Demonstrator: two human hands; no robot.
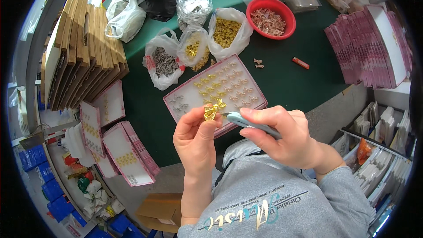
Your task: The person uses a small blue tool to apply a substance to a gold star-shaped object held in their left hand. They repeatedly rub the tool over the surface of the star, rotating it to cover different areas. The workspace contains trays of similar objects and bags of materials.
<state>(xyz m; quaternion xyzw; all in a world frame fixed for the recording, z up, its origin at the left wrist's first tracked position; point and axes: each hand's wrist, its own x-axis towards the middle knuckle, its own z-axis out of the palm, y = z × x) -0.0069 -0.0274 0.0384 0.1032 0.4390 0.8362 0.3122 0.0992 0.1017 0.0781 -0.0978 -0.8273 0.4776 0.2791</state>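
Observation:
Between the thumb and fingers of my left hand (196,134) is a small shiny gold bow (213,109). My right hand (282,134) grips a slim pale blue-green tool (246,120) with a narrow dark tip. The tip points left at the bow and is at or very near its right edge; I cannot tell whether it touches. Just beyond both hands lies a white board with pink edges (187,93), bearing rows of silver, gold and rose-gold bows. My hands hide part of its near side.
Beyond the board stand plastic bags of silver pieces (165,61) and gold pieces (225,33), and a red bowl (288,13) of rose-gold pieces. An orange-red stick-shaped item (301,63) lies to the right. Cardboard sheets (83,57) stand at left, stacked pink-edged boards (363,50) at right.

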